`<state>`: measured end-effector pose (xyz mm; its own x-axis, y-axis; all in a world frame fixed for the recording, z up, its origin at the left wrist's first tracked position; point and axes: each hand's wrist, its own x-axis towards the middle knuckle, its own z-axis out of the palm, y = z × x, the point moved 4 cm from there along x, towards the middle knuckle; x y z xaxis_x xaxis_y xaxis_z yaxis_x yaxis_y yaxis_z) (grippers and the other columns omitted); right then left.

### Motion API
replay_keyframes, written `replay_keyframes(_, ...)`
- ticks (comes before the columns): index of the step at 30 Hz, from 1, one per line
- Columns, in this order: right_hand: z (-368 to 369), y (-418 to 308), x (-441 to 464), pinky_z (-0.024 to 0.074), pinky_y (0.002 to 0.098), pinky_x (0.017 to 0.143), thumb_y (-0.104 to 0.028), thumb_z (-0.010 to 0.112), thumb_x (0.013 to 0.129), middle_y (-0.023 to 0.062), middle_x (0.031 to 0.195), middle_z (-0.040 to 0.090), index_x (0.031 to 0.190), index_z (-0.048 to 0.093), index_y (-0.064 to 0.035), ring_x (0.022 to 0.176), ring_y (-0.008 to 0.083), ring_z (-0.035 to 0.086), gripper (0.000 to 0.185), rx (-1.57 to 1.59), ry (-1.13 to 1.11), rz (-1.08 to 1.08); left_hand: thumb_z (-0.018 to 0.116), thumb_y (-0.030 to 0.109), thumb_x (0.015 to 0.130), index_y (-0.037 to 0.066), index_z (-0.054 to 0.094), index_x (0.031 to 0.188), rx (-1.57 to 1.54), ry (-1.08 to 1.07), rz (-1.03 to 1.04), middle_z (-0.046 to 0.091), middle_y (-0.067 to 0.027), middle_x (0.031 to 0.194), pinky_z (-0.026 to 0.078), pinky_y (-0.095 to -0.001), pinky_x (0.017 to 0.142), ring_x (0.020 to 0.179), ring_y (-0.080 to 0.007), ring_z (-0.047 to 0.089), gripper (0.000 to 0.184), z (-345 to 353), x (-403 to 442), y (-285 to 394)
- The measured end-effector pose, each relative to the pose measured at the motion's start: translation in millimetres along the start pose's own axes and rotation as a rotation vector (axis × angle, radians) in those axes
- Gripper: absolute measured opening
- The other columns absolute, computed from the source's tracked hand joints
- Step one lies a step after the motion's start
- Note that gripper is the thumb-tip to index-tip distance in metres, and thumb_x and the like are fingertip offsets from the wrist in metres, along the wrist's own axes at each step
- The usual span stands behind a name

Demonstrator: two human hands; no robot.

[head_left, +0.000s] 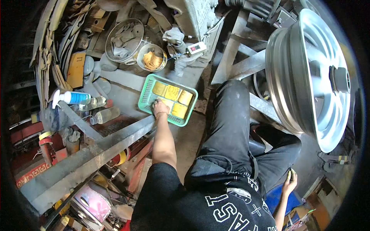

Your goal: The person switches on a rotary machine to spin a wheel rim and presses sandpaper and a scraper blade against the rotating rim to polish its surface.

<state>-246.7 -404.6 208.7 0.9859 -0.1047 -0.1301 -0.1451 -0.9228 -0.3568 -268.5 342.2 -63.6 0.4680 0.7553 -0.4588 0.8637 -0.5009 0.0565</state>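
Note:
My left hand [160,107] reaches into a shallow green plastic basket [144,101]. Its fingers curl at the left edge of a yellow piece of sandpaper [169,103] in the front row. Several similar yellow sandpaper pieces [172,92] lie beside and behind it in two rows, some with printing on them. Down at the right, beside my bent leg, my right hand [290,182] has its fingers drawn together. A small dark thing seems to be at their tips, too small to name.
A large silver wheel rim [285,77] stands at the right. Behind the basket are a bucket [140,61] with crumpled sandpaper and a round wire-rimmed container [143,29]. A spray bottle [73,97] and clear bottles [106,115] lie at the left, near a metal beam [92,158].

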Motion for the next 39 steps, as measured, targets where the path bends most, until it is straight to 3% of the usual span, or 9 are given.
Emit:
replay_keyframes(9,11.6,18.8,-11.6,0.0500,0.0330,0.088,-0.011,0.061,0.097,0.0151,0.104,0.070,0.110,0.070,0.0024,0.097,0.0232,0.066,0.021,0.065,-0.055,0.179,0.071,0.017,0.078,0.005,0.058,0.122,0.134,0.017,-0.052,0.058,-0.0215,0.125,0.045,-0.0453,0.103,0.119,-0.0377,0.054,0.048,4.7,-6.3,-9.3)
replay_keyframes(10,12.8,20.3,-8.9,0.0485,0.0261,0.080,-0.007,0.061,0.098,0.0067,0.097,0.066,0.112,0.068,0.0040,0.087,0.0136,0.060,0.019,0.061,-0.045,0.137,0.071,0.016,0.078,0.005,0.061,0.116,0.114,0.094,-0.036,0.059,-0.0219,0.119,0.047,-0.0455,0.100,0.115,-0.0379,0.057,0.041,3.2,-9.6,-8.3)
replay_keyframes(18,5.7,18.4,7.2,0.0482,0.0256,0.077,-0.010,0.061,0.099,0.0056,0.096,0.066,0.114,0.068,0.0040,0.085,0.0122,0.059,0.022,0.046,-0.067,0.060,0.070,0.014,0.078,0.005,0.063,0.109,0.030,0.217,0.019,0.060,-0.0222,0.111,0.051,-0.0474,0.093,0.108,-0.0397,0.060,0.033,11.4,-6.9,-21.3)
replay_keyframes(20,6.4,21.3,12.0,0.0505,0.0298,0.085,-0.009,0.061,0.098,0.0108,0.102,0.069,0.112,0.068,0.0034,0.091,0.0169,0.064,0.020,0.150,-0.064,0.233,0.070,0.014,0.076,0.004,0.065,0.105,-0.034,0.160,0.030,0.063,-0.0220,0.108,0.052,-0.0464,0.090,0.105,-0.0379,0.063,0.031,3.6,-8.8,-16.3)
replay_keyframes(25,7.9,50.5,18.5,0.0514,0.0279,0.074,-0.021,0.057,0.102,0.0096,0.100,0.071,0.118,0.066,0.0017,0.081,0.0127,0.061,0.030,0.210,0.036,0.284,0.073,0.013,0.074,0.001,0.064,0.101,-0.364,-0.121,0.174,0.071,-0.0207,0.095,0.053,-0.0416,0.081,0.091,-0.0349,0.069,0.030,-3.0,-12.3,-14.0)
replay_keyframes(32,17.2,70.7,28.9,0.0527,0.0287,0.071,-0.020,0.056,0.101,0.0112,0.106,0.071,0.139,0.055,-0.0056,0.090,0.0183,0.067,0.040,0.255,0.257,0.339,0.045,-0.014,0.088,0.007,0.061,0.111,-0.982,-0.204,0.444,0.066,-0.0061,0.097,0.057,-0.0276,0.073,0.090,-0.0161,0.066,0.036,-102.4,-67.0,51.0)
replay_keyframes(34,5.8,65.6,42.8,0.0531,0.0272,0.069,-0.018,0.056,0.100,0.0098,0.111,0.070,0.144,0.051,-0.0084,0.092,0.0179,0.067,0.045,0.220,0.509,0.005,0.056,0.000,0.096,0.005,0.060,0.113,-1.098,-0.247,0.457,0.064,-0.0056,0.102,0.052,-0.0275,0.080,0.095,-0.0134,0.061,0.018,-146.7,-92.8,79.0)
replay_keyframes(37,-29.9,30.2,58.6,0.0523,0.0253,0.068,-0.014,0.057,0.099,0.0084,0.113,0.069,0.129,0.064,-0.0049,0.098,0.0154,0.063,0.032,0.650,0.369,0.439,0.055,0.005,0.098,0.003,0.061,0.114,-1.027,-0.105,0.660,0.062,-0.0053,0.104,0.050,-0.0282,0.085,0.095,-0.0136,0.059,0.017,-221.0,-158.5,148.1)
replay_keyframes(39,-53.7,0.3,61.4,0.0508,0.0247,0.067,-0.010,0.057,0.098,0.0080,0.111,0.069,0.120,0.067,-0.0001,0.090,0.0127,0.062,0.026,0.715,0.498,0.222,0.054,0.004,0.098,0.001,0.060,0.114,-0.885,0.017,0.865,0.065,-0.0090,0.104,0.051,-0.0303,0.083,0.090,-0.0166,0.062,0.018,-262.1,-213.8,199.6)
